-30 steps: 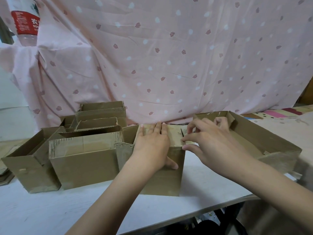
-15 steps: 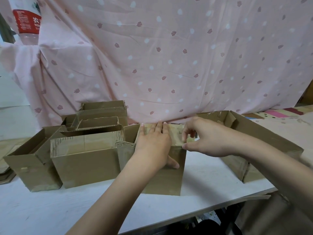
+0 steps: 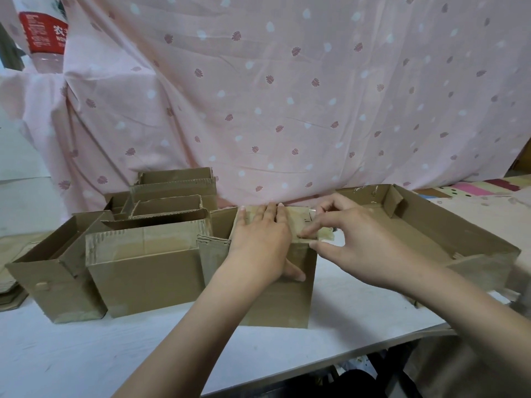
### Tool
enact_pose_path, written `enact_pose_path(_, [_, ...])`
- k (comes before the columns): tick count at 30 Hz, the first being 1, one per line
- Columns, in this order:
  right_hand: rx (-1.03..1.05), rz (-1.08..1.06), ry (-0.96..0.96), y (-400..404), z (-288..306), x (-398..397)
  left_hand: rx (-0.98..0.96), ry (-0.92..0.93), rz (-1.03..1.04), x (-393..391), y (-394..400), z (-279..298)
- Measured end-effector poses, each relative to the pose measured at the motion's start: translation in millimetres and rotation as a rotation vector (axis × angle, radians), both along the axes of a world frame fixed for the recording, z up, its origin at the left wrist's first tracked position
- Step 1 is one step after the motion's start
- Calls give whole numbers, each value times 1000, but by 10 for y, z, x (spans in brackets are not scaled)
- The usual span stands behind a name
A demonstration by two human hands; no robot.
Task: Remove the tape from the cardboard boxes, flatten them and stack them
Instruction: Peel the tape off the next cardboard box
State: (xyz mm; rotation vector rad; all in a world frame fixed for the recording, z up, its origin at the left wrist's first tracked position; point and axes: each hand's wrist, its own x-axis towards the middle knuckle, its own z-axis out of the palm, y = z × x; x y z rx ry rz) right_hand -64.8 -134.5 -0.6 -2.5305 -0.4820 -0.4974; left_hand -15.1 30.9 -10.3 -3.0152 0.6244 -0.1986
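Note:
A small closed cardboard box point(image 3: 283, 300) stands in the middle of the white table. My left hand point(image 3: 260, 242) lies flat on its top with straight fingers, thumb down its front face. My right hand point(image 3: 356, 239) pinches a strip of clear tape point(image 3: 326, 234) at the box's top right edge; the strip's end is lifted off the cardboard. Several open cardboard boxes point(image 3: 143, 271) stand in a cluster to the left.
A wide shallow open box point(image 3: 459, 234) sits at the right, partly over the table edge point(image 3: 344, 366). A pink patterned cloth point(image 3: 287, 96) hangs behind. A plastic bottle point(image 3: 43, 38) stands at the top left. Flat cardboard point(image 3: 8, 285) lies at the far left.
My right hand has moved from the box's top edge slightly right, and a strip of tape now shows lifted between its fingers. My left hand stays pressed on the box top.

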Motion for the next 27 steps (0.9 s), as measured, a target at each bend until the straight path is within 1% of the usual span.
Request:
enact_pose_path(3, [78,0,-112,-27,-76,11,-6,-5,-4,10,2,1])
enact_pose_path(5, [156,64,-127,-42,-122,10,-8,0,-8,16,11,1])
enact_pose_path(7, [186,137,-128,-57,-147,-6,-10,9,-13,32,29,6])
enact_pose_path(9, [185,167,-54,-115,-147,-26,-11,16,-21,63,50,13])
enact_pose_path(12, [117,158,154,-247,-104,-72,-5,18,-43,86,65,13])
enact_pose_path(14, [147,141,173,-302,-105,-93,-2,5,-63,87,66,3])
enact_pose_path(15, [187,124,140,-325,-109,-86,-5,-2,-74,89,73,-2])
enact_pose_path(17, [329,77,90,-361,-99,-57,-23,-11,-99,91,111,-13])
enact_pose_path(19, [507,24,71,-434,-111,9,-53,-16,-131,84,153,-17])
enact_pose_path(21, [638,-40,58,-496,-121,74,-86,-15,-151,51,171,-8])
enact_pose_path(23, [770,-37,74,-497,-125,126,-120,-38,-153,6,159,0])
enact_pose_path(25, [861,-15,97,-459,-117,149,-163,-105,-149,-27,138,-2])
enact_pose_path(27, [889,-1,106,-429,-104,173,-191,-157,-146,-49,130,-14])
